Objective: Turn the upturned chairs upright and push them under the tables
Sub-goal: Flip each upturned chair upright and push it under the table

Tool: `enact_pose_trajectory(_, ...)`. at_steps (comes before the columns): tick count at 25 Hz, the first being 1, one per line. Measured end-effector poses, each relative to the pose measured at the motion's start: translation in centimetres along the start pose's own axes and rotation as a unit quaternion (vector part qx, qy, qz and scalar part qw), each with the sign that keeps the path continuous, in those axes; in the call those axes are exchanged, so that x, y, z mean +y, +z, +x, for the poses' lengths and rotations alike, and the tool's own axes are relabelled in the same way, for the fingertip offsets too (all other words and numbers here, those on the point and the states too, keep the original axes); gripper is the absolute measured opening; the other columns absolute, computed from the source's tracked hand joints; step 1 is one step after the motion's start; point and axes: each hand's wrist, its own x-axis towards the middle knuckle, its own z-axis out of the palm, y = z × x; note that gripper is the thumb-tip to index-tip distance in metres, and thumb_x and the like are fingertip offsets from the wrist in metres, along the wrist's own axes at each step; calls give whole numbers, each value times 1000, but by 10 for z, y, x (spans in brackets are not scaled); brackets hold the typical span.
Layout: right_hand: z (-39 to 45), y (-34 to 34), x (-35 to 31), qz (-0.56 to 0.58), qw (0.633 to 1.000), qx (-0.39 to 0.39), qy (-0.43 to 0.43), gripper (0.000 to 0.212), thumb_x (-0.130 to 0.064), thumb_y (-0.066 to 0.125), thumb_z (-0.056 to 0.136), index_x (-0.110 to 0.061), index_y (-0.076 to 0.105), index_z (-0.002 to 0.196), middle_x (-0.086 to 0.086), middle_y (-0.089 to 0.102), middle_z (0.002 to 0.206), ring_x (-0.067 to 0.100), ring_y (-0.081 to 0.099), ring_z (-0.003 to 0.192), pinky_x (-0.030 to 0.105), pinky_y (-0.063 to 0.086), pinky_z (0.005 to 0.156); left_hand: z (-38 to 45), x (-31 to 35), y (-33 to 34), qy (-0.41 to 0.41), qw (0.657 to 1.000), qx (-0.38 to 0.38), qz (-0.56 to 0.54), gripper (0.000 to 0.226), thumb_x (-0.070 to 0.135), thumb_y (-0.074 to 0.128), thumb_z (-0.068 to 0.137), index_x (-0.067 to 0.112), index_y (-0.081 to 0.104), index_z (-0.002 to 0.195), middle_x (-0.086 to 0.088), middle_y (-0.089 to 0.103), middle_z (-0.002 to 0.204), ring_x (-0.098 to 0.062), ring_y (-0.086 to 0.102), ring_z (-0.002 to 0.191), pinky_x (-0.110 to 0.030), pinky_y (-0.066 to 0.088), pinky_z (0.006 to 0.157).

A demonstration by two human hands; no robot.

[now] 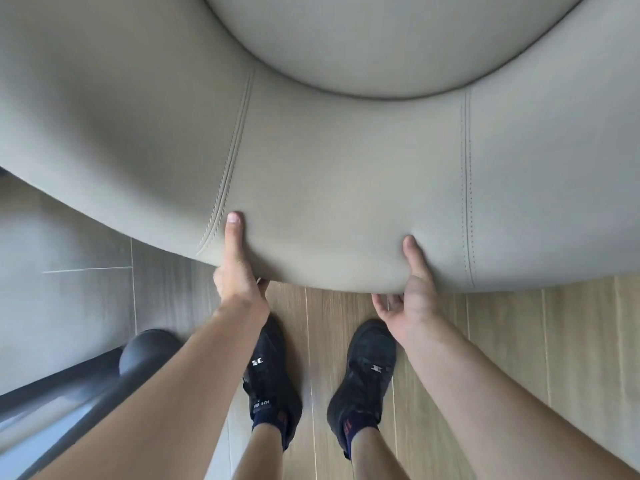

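Both hands grip the near rim of a beige padded leather-look chair with a curved stitched backrest (346,174), which fills the upper frame, held above the wood-plank floor (519,341) just ahead of the black shoes (273,375): left hand (239,271) and right hand (412,296) each lay a thumb on top, fingers curled underneath. Looks bulky and fairly heavy, padding soft but shell stiff, smooth cover maybe slippery; the rim's underside seems the best hold. Round seat cushion (398,39) faces the camera; long axis runs left-right; legs hidden, so tilt is unclear.
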Motion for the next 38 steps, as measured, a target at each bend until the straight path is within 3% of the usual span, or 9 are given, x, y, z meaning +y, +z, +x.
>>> enact_pose_trajectory(9, -222, -27, -71, -60, 996, 54, 33, 63, -57, 85, 66, -22, 65, 114, -2, 70, 113, 15, 60, 78, 26, 39, 56, -197, 125, -48, -2, 994, 39, 100, 95, 79, 78, 33, 15, 58, 100, 3, 61, 97, -20, 63, 86, -43, 57, 92)
enact_pose_trajectory(13, -279, -14, -110, -111, 993, 48, 12, 70, -62, 79, 71, -15, 63, 121, 5, 67, 126, 24, 62, 101, 29, 43, 79, -246, 171, -39, 38, 989, 50, 135, 64, 73, 81, 58, 17, 59, 81, 4, 59, 86, -27, 62, 90, -44, 54, 98)
enact_pose_trajectory(18, -304, 11, -166, -155, 987, 37, 13, 60, -68, 72, 75, -13, 54, 92, 9, 53, 74, 25, 45, 61, 34, 37, 60, -286, 211, -3, 123, 975, 42, 182, 84, 51, 86, 69, 9, 46, 130, -10, 54, 122, -31, 55, 108, -38, 44, 97)
enact_pose_trajectory(20, -310, 20, -185, -184, 983, 24, 6, 59, -66, 71, 77, -12, 54, 90, 8, 48, 69, 22, 42, 58, 32, 37, 56, -298, 225, 4, 343, 896, 75, 272, 94, 36, 90, 65, 8, 38, 138, -15, 41, 135, -36, 44, 122, -42, 35, 102)
enact_pose_trajectory(22, -320, 26, -202, -202, 977, 48, 47, 63, -65, 75, 73, -8, 50, 83, 9, 51, 76, 24, 47, 66, 28, 37, 52, -305, 236, 12, 594, 691, -30, 411, 92, 31, 88, 64, 15, 39, 141, -12, 39, 142, -35, 39, 128, -46, 30, 112)
enact_pose_trajectory(24, -326, 29, -216, -216, 971, 56, 85, 67, -61, 77, 73, -4, 44, 85, 13, 53, 90, 30, 50, 81, 31, 38, 53, -314, 241, 29, 634, 465, -224, 576, 86, 43, 79, 69, 26, 38, 142, 0, 40, 143, -26, 37, 132, -45, 19, 123)
enact_pose_trajectory(26, -328, 28, -221, -227, 967, 40, 106, 65, -57, 78, 73, -4, 44, 88, 15, 54, 94, 33, 52, 87, 34, 41, 56, -313, 234, 44, 558, 311, -282, 716, 92, 51, 73, 74, 30, 26, 149, 4, 36, 146, -23, 31, 137, -38, 4, 124)
enact_pose_trajectory(32, -327, 19, -221, -246, 961, 16, 127, 62, -56, 77, 76, -5, 43, 88, 14, 52, 91, 32, 54, 84, 35, 45, 60, -285, 228, 32, 590, 117, -172, 780, 128, 41, 82, 75, 37, -19, 154, -25, -4, 166, -50, 14, 150, -67, 10, 119)
enact_pose_trajectory(38, -331, 6, -213, -255, 961, -5, 109, 68, -60, 77, 75, -1, 45, 88, 17, 58, 91, 33, 59, 71, 35, 55, 66, -286, 234, 27, 585, 49, -195, 786, 149, 26, 94, 41, 23, 3, 159, -28, 52, 144, -49, 57, 121, -63, 49, 95)
